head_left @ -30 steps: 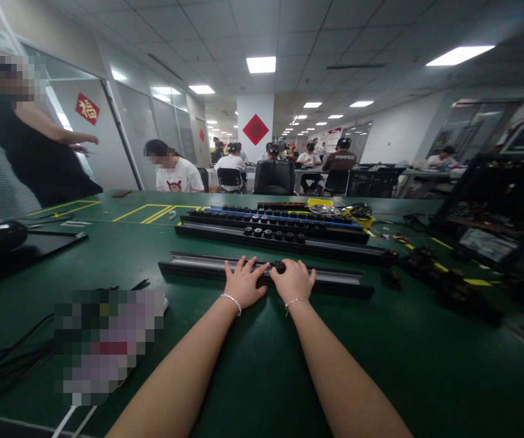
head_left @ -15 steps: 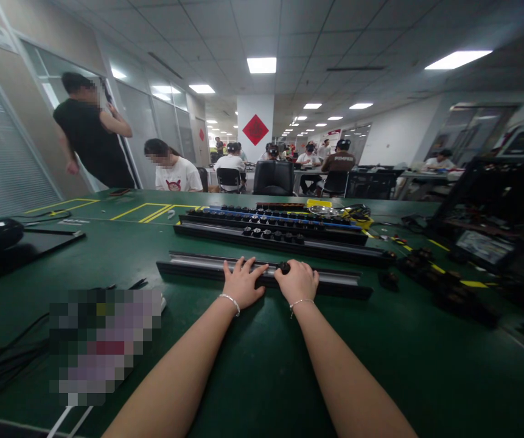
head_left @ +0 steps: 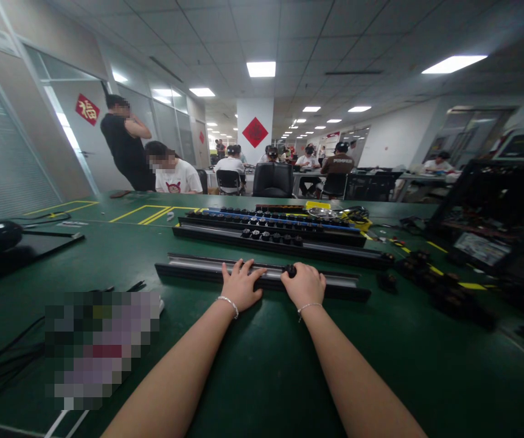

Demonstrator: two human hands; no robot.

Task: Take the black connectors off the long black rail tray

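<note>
A long black track rail (head_left: pixel 193 272) with a shiny channel lies across the green table before me. My left hand (head_left: pixel 240 286) rests on its middle, fingers spread over the channel. Just to the right, my right hand (head_left: pixel 305 283) has its fingers closed round a small round black part (head_left: pixel 290 270) at the channel. Whether that part sits fully inside the channel I cannot tell. Behind lies another black rail (head_left: pixel 335 250) with several small black track-light heads (head_left: pixel 266 236) along it.
Further back are more rails (head_left: pixel 225 214) with black parts and a yellow tray (head_left: pixel 317 205). Black parts (head_left: pixel 444 280) lie piled at the right beside a dark open-fronted case (head_left: pixel 485 213). At the left are a blurred-out item (head_left: pixel 106 347) and black cables (head_left: pixel 6 359). A seated person (head_left: pixel 177 173) is across the table.
My right hand has slid a little to the right along the rail with the small black part. My left hand stays put. The standing person in the background has moved right.
</note>
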